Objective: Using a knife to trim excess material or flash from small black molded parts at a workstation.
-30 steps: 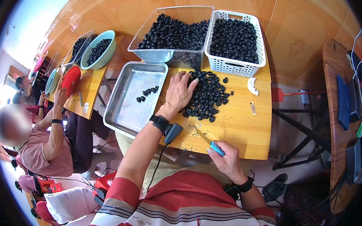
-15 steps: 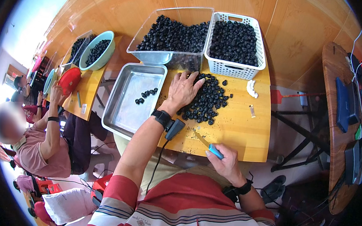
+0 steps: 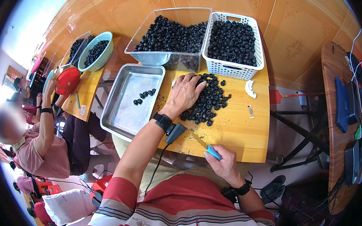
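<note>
My left hand (image 3: 184,93) lies palm down with its fingers stretched out, against the left side of a loose pile of small black ring-shaped parts (image 3: 208,99) on the yellow wooden table (image 3: 245,132). Its palm and whatever is under it are hidden. My right hand (image 3: 224,161) is closed round the blue handle of a knife (image 3: 214,152) near the table's front edge. The knife's narrow blade points up and left, toward the pile, without touching it. Left of my left hand, a shallow metal tray (image 3: 121,118) holds several black parts.
Behind the pile stand a clear plastic bin (image 3: 167,59) and a white perforated basket (image 3: 232,70), both full of black parts. A crumpled white scrap (image 3: 250,89) and a small clear packet (image 3: 251,111) lie at right. At left a co-worker holds a red bowl (image 3: 68,81).
My left hand has shifted slightly right against the pile, and its fingers have drawn in a little. The knife stays in my right hand. The co-worker's red bowl has tilted.
</note>
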`<action>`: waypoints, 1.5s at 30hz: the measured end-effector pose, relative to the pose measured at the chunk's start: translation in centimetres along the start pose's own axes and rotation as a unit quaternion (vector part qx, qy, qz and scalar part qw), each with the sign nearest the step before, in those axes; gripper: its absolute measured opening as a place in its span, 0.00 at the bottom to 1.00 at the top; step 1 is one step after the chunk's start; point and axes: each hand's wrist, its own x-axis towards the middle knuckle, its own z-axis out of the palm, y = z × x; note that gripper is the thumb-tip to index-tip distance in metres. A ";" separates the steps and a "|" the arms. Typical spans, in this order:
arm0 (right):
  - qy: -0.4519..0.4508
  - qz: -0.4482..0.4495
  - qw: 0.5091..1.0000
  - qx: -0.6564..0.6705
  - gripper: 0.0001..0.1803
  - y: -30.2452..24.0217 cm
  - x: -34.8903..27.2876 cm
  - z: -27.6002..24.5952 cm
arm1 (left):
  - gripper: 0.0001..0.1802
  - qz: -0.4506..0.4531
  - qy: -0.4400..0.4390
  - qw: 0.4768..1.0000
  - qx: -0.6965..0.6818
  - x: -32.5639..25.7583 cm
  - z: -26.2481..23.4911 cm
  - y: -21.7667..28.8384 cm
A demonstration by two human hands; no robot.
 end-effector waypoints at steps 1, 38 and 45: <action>0.000 0.000 1.000 0.000 0.12 0.0 0.0 0.0 | 0.26 0.005 0.000 1.000 -0.004 -0.1 0.0 0.1; -0.003 0.001 1.000 0.010 0.12 0.3 -0.2 0.2 | 0.32 0.054 -0.080 0.995 0.016 1.9 0.4 1.5; 0.001 -0.006 1.000 0.016 0.12 -0.4 0.0 0.0 | 0.31 0.073 -0.085 0.994 0.002 1.7 0.5 2.0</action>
